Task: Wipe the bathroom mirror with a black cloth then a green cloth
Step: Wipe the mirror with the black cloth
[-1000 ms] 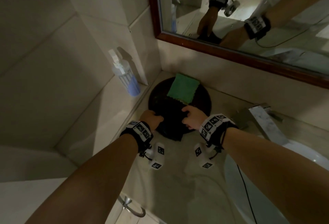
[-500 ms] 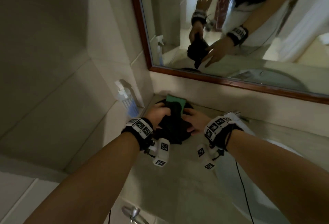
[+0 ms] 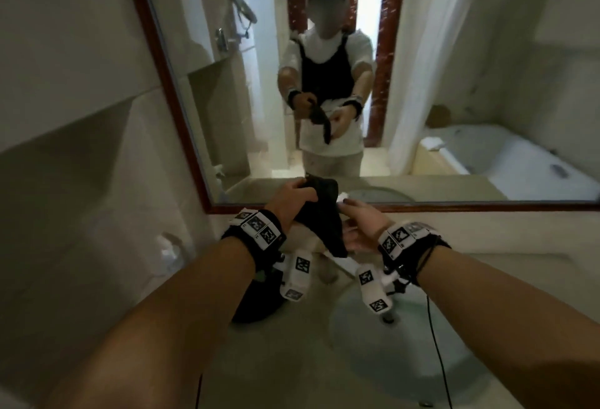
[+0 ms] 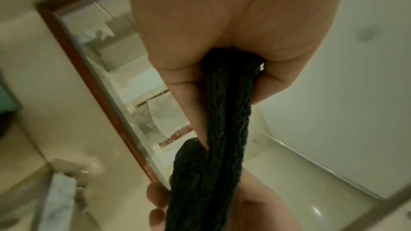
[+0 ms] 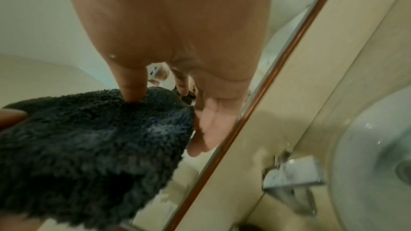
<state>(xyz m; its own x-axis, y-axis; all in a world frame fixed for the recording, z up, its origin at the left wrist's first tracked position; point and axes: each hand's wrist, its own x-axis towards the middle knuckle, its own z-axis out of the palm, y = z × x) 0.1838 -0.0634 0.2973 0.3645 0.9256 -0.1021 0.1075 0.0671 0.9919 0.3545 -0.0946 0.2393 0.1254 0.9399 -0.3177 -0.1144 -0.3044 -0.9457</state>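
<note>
We hold the black cloth (image 3: 323,214) in the air above the counter (image 3: 292,360), in front of the lower edge of the mirror (image 3: 422,84). Our left hand (image 3: 290,202) grips the upper part: in the left wrist view the fingers (image 4: 184,97) and thumb curl round a bunched, rope-like length of the fabric (image 4: 224,129), which hangs down in a narrow fold. Our right hand (image 3: 363,225) lies against the cloth's right side with the fingers (image 5: 211,129) nearly straight and spread; the thumb (image 5: 133,83) presses into the pile, so this hand touches the cloth without clamping it. The cloth (image 5: 89,140) is a thick, shaggy microfibre, dark charcoal with a faint blue-grey sheen on its loops. The mirror is a flat rectangular pane in a narrow reddish-brown wooden frame (image 3: 168,90). Below our right forearm sits a round, smooth, pale basin (image 3: 406,360) with a blocky metal faucet (image 5: 293,175). Only a blurred teal edge (image 4: 5,101) at the left border may be the green cloth.
</note>
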